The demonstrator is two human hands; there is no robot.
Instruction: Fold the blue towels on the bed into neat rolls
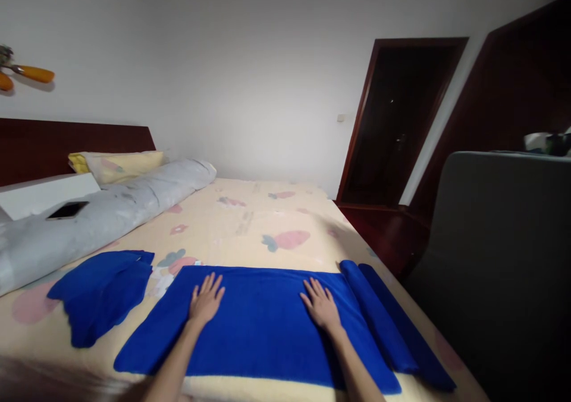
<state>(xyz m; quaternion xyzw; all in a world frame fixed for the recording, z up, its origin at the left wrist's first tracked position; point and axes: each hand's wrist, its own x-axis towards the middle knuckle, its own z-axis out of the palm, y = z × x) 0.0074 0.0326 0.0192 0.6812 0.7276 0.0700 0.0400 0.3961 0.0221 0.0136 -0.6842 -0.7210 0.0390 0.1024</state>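
A blue towel (263, 324) lies spread flat near the front of the bed. My left hand (207, 300) rests on its left part, palm down with the fingers spread. On the right part lies my right hand (322, 304), also flat with fingers apart. Just right of the spread towel are two rolled blue towels (379, 316), side by side and slanting toward the bed's right edge. A crumpled blue cloth (104, 295) sits in a loose heap to the left, apart from both hands.
The bed (267, 209) has a cream sheet with a fruit pattern. A long grey bolster-like roll (147, 191) runs along the left, with a phone (68, 210) on it and a yellow pillow (134, 167) behind. A grey chair back (499, 229) stands at the right, near a dark door (397, 122).
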